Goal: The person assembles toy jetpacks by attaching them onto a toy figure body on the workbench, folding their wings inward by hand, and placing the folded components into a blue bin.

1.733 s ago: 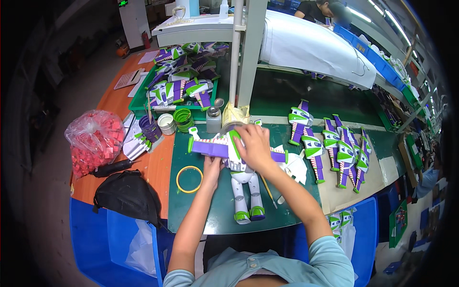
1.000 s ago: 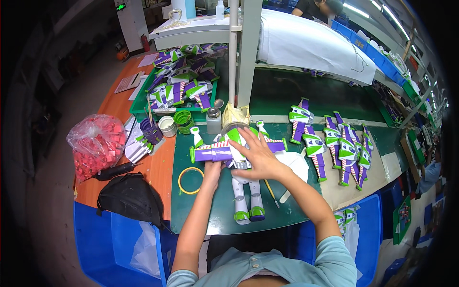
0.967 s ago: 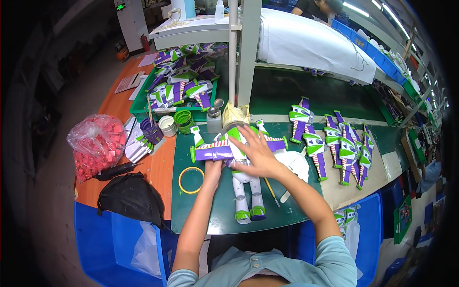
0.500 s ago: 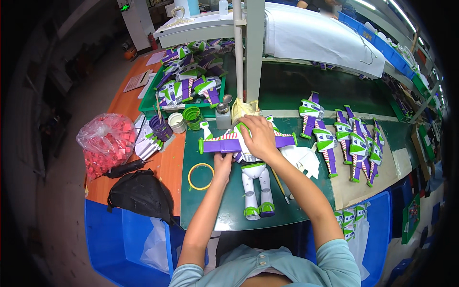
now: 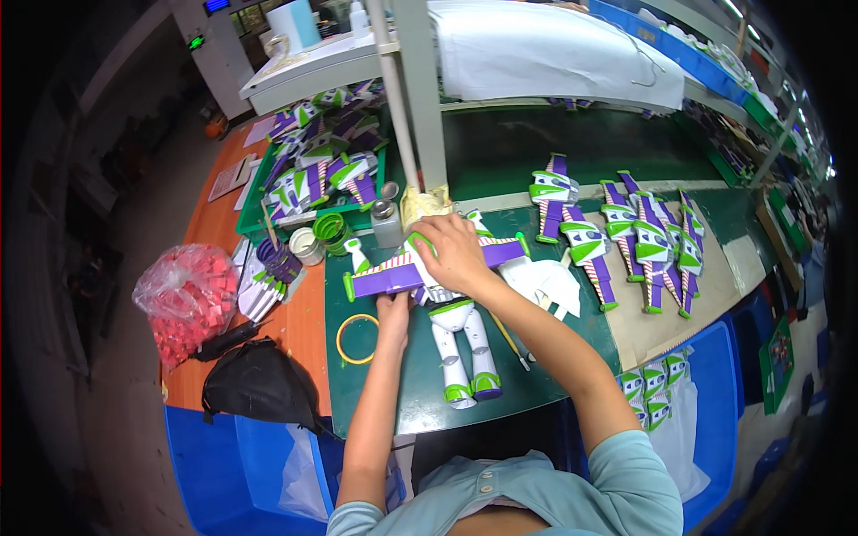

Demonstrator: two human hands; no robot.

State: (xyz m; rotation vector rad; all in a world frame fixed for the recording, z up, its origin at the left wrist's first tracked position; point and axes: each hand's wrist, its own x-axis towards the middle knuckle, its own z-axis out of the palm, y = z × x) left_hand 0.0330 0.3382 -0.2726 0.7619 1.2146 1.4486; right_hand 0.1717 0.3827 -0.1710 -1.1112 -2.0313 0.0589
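Note:
On the green table mat lies a toy astronaut figure (image 5: 452, 328), its white legs with green and purple feet toward me. A winged backpack (image 5: 382, 281) in purple, white and green covers its upper body. My right hand (image 5: 454, 255) is pressed over the middle of the backpack, fingers curled around its top. My left hand (image 5: 393, 310) grips the figure's side below the left wing; the wing and the toy's body hide its fingertips. A white figure arm (image 5: 356, 256) with green trim sticks out beyond the left wing.
Several winged backpacks (image 5: 588, 243) lie at the right, more fill a green crate (image 5: 380, 183) at the back left. Nearby are a yellow tape ring (image 5: 340, 339), paint jars (image 5: 331, 230), a metal-topped bottle (image 5: 386, 223), a brush (image 5: 511, 341) and a white cloth-like piece (image 5: 542, 282). A shelf post (image 5: 420, 107) rises behind.
The whole view has shifted and tilted slightly, so the table appears a little to the left. Both hands stay on the toy, with little visible change in their hold.

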